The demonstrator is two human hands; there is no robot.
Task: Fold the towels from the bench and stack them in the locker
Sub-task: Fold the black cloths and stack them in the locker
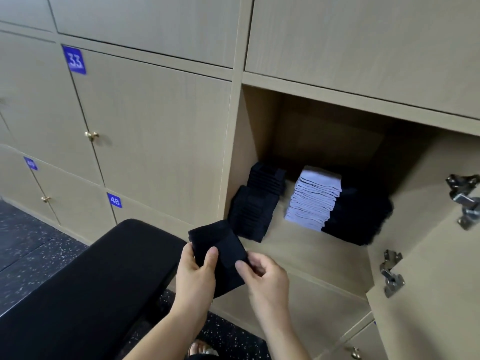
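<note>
I hold a small folded black towel (pixel 220 245) in front of the open locker (pixel 309 258). My left hand (pixel 196 276) grips its left edge, thumb on top. My right hand (pixel 262 276) pinches its lower right corner. Inside the locker stand two stacks of black folded towels, one at the front left (pixel 250 214) and one behind it (pixel 266 179). A stack of white towels (pixel 313 197) stands in the middle, with a dark pile (pixel 359 216) to its right. The black padded bench (pixel 93 287) lies lower left, its top bare in view.
The locker door (pixel 436 255) hangs open at right, with metal hinges (pixel 392 272) on its inner face. Closed locker doors numbered 33 (pixel 74 60) and 48 (pixel 114 200) fill the left wall. Dark speckled floor (pixel 28 245) lies below.
</note>
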